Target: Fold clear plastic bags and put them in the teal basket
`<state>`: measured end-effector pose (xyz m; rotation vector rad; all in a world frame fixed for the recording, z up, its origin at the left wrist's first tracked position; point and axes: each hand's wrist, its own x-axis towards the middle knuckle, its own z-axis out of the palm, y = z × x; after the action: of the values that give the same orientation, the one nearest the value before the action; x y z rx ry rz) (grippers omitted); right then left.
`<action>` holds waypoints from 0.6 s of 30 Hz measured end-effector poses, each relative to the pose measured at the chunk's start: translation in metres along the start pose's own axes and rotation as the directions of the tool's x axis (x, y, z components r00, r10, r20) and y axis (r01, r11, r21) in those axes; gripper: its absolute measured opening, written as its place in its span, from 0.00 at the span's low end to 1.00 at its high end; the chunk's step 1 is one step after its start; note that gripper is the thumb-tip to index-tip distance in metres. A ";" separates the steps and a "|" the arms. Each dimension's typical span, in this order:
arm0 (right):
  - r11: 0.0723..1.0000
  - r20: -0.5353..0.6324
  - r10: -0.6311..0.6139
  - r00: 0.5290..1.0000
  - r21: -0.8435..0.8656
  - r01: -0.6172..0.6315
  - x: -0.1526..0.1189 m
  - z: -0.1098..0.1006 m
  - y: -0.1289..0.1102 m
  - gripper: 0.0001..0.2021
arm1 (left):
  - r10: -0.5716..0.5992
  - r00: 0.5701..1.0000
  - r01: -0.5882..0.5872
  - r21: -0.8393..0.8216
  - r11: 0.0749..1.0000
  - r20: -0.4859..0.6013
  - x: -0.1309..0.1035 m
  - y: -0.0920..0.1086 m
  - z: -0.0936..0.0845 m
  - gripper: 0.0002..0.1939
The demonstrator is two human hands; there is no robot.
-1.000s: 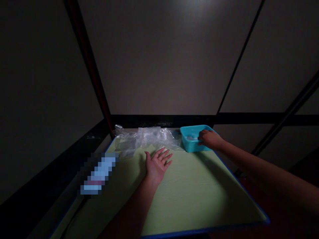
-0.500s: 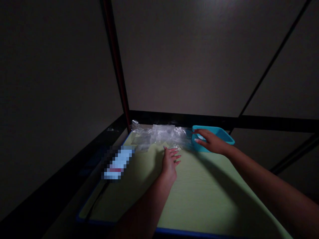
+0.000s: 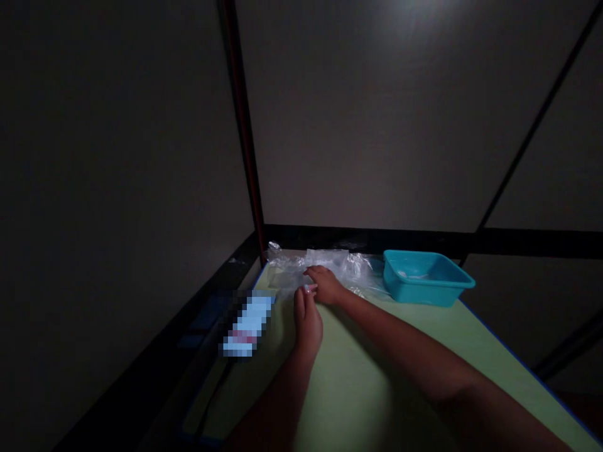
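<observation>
Close together over the table, my two hands meet at the near side of a spread of clear plastic bags [image 3: 330, 257]. My left hand [image 3: 309, 323] is closed, fingers drawn together and pointing away from me; whatever they may hold is too dark and small to make out. Just beyond it, my right hand [image 3: 328, 287] reaches across to the left, its fingers stretched over the bags and its thumb apart from them, near the left fingertips. Its fingers show only in part. The bags are crumpled and see-through, lying along the table's far edge.
A turquoise plastic basin [image 3: 424, 295] stands at the table's far right, something pale inside. On the left lies a pixelated, bright phone-like screen [image 3: 249, 326] with a dark cord. The pale green table [image 3: 348, 389] has a blue edge; walls stand behind and left.
My right hand has moved left from the basin to the bags, beside my left hand. My left hand's spread fingers have closed. The whole view has shifted slightly.
</observation>
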<state>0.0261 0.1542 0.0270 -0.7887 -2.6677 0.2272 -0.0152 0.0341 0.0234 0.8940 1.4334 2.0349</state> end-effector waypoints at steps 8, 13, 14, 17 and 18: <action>0.992 0.225 0.066 0.972 -0.120 -0.039 0.051 0.038 -0.007 0.22 | -0.204 0.979 0.203 -0.069 0.977 -0.020 -0.004 -0.002 -0.003 0.20; 0.984 0.244 0.021 0.969 -0.177 0.023 0.051 0.040 -0.002 0.19 | -0.273 0.962 0.270 -0.153 0.951 0.005 -0.004 0.003 -0.003 0.23; 0.982 0.244 0.024 0.969 -0.188 0.023 0.049 0.039 -0.002 0.17 | -0.275 0.961 0.272 -0.161 0.949 0.005 -0.003 0.003 -0.003 0.23; 0.977 0.234 0.029 0.972 -0.214 0.023 0.037 0.035 -0.003 0.14 | -0.285 0.958 0.276 -0.176 0.945 -0.023 0.003 0.000 -0.005 0.22; 0.976 0.226 0.033 0.974 -0.219 0.017 0.030 0.033 -0.004 0.13 | -0.284 0.958 0.274 -0.174 0.946 -0.040 0.005 -0.002 -0.005 0.22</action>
<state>-0.0122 0.1654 0.0059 -0.8881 -2.9445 0.0244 -0.0227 0.0352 0.0217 0.5265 1.3154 1.9476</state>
